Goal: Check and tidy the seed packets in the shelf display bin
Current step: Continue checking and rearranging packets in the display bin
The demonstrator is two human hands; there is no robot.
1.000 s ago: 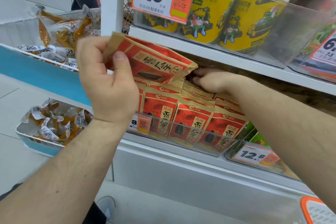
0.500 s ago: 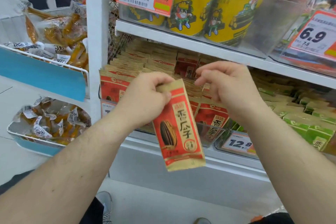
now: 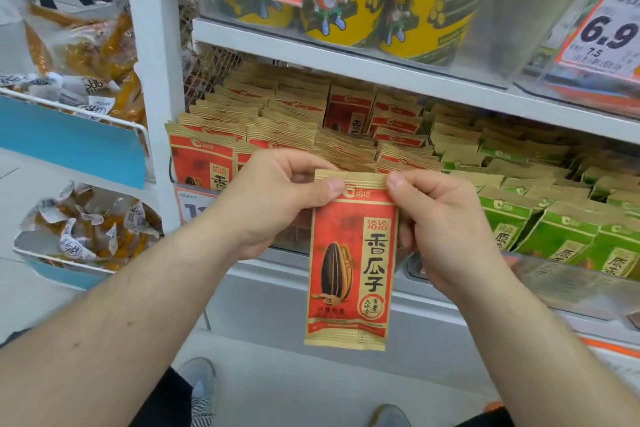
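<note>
Red seed packet [image 3: 349,263] upright before the display bin [image 3: 554,282], left hand [image 3: 273,199] and right hand [image 3: 446,218] fingers pinching its top corners

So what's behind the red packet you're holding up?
Behind the red packet are the shelf edge and rows of red packets in the bin. The bin's front stays hidden.

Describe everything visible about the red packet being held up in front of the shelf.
The red packet is a flat, slim pouch that looks like kraft paper, with tan crimped bands at top and bottom. Its front shows a striped sunflower seed beside large dark characters. It hangs upright, facing the camera, clear of the bin. The left hand and right hand pinch its top corners; nothing else touches it.
</note>
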